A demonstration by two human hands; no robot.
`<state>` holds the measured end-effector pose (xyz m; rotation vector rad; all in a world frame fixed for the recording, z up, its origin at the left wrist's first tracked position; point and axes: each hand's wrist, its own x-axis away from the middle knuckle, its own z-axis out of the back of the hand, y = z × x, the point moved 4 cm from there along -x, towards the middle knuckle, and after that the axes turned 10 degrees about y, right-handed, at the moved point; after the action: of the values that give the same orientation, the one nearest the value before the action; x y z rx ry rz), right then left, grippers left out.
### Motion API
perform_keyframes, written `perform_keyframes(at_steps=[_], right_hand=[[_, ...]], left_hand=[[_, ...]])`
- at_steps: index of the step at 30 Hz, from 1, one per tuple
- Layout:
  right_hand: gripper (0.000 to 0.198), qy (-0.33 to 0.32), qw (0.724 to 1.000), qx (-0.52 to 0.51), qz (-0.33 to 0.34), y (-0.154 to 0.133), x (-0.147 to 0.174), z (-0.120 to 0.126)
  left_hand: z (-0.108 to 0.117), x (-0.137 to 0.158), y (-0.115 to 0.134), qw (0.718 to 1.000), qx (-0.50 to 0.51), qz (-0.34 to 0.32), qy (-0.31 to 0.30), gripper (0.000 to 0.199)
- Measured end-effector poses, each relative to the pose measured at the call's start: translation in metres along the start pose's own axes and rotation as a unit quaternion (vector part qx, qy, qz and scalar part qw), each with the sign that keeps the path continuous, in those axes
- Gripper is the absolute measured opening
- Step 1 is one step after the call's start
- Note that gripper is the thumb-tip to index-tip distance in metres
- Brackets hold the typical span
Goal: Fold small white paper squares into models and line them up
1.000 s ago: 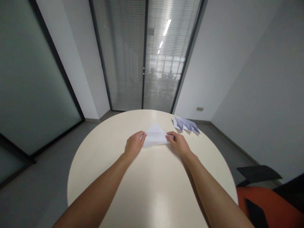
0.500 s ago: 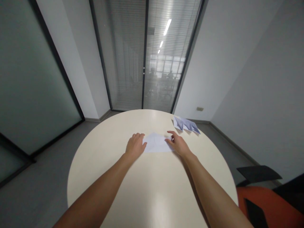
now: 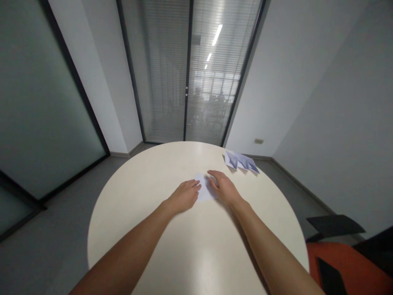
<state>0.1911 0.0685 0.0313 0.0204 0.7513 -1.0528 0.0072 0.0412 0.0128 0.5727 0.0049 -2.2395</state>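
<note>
A sheet of white folded paper (image 3: 204, 193) lies on the round cream table (image 3: 147, 172), its peak pointing away from me. Across its left part my left hand (image 3: 185, 194) rests palm down, fingers stretched out and pressing on the sheet. Over the right part is my right hand (image 3: 223, 187), fingers apart and slightly bent, thumb beside them; whether it touches the paper I cannot tell. Both hands hide the paper's side edges. Nothing is gripped in either hand.
Several folded white paper pieces (image 3: 242, 161) stand at the table's back right edge. An orange chair with black armrests (image 3: 334, 258) is close to the table on the right. Behind are a glass partition with blinds (image 3: 166, 82) and a white wall (image 3: 294, 73).
My left hand has slid right and flattened onto the paper. My right hand has shifted slightly left, its fingers less pinched at the sheet's right edge. The paper looks narrower between the hands.
</note>
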Motion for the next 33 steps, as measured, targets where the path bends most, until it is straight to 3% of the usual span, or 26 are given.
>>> perform_keyframes(at_steps=[4,10,18,24,33], right_hand=[[0.054,-0.093,0.994,-0.053,0.027,-0.013,0.01,-0.024],[0.06,-0.181,0.983,0.002,-0.007,0.0,0.014,-0.036],[0.053,-0.163,0.985,0.06,-0.02,0.002,0.009,-0.02],[0.053,-0.175,0.984,-0.005,0.022,0.0,0.011,-0.029],[0.053,-0.16,0.987,0.012,0.005,0.004,0.012,-0.025]], left_hand=[[0.004,0.0,0.001,1.0,0.007,0.008,-0.013,0.04],[0.0,0.0,-0.001,0.999,0.022,0.033,-0.035,0.044],[0.002,0.001,-0.003,0.997,0.047,0.017,-0.051,0.044],[0.005,0.001,0.001,0.995,0.073,-0.028,-0.056,0.041],[0.002,0.001,0.0,0.999,-0.002,0.029,-0.035,0.047]])
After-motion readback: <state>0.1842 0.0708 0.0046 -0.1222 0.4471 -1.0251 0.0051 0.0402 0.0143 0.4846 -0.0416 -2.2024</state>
